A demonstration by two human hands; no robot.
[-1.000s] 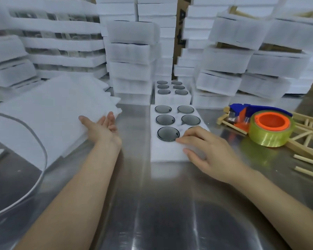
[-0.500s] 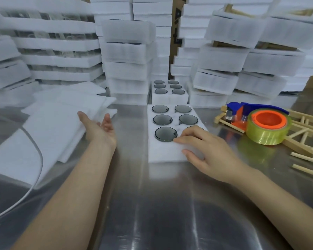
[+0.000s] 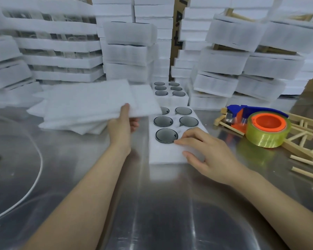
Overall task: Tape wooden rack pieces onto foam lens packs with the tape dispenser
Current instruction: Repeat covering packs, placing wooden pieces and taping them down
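A white foam lens pack (image 3: 165,152) with several dark round lenses lies on the steel table in the middle. My right hand (image 3: 204,152) rests on its near right part, fingers spread over the foam. My left hand (image 3: 122,123) pinches a thin white foam sheet (image 3: 98,100), thumb on top, and holds it lifted above the sheet pile, its right edge over the pack's far left lens. The tape dispenser (image 3: 260,125), blue and orange with a yellow tape roll, sits to the right on wooden rack pieces (image 3: 300,143).
A second lens pack (image 3: 170,94) lies behind the first. A pile of foam sheets (image 3: 70,123) sits at the left. Tall stacks of wrapped foam packs (image 3: 224,56) wall the table's back. Loose wooden sticks (image 3: 307,172) lie at the right edge.
My left hand has taken hold of a foam sheet from the pile and lifted it to the right, towards the lens pack. My right hand has stayed on the pack.
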